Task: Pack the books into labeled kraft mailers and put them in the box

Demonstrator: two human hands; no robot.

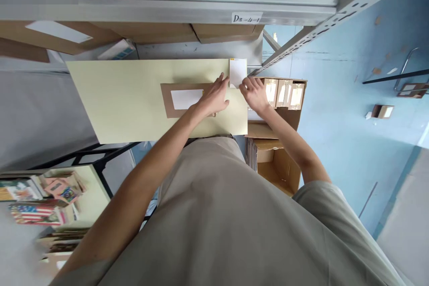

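Left hand (pixel 216 96): ours, fingers spread over the right end of the brown package (pixel 168 103) on the tabletop (pixel 127 98).
Right hand (pixel 254 94): ours, fingers at a corner of the white slip (pixel 237 71), at the tabletop's right end.
Open carton (pixel 291 116): right of the tabletop, holding small boxes (pixel 296 96).
Shelf (pixel 187 9): above the tabletop, marked D3-4-1.

Free tabletop (pixel 124 107) left of brown package (pixel 183 100); shelf (pixel 187 10) obstructs beyond, height unclear.

Cream tabletop (pixel 127 103) — brown packet (pixel 184 99), white sheet (pixel 237 69)
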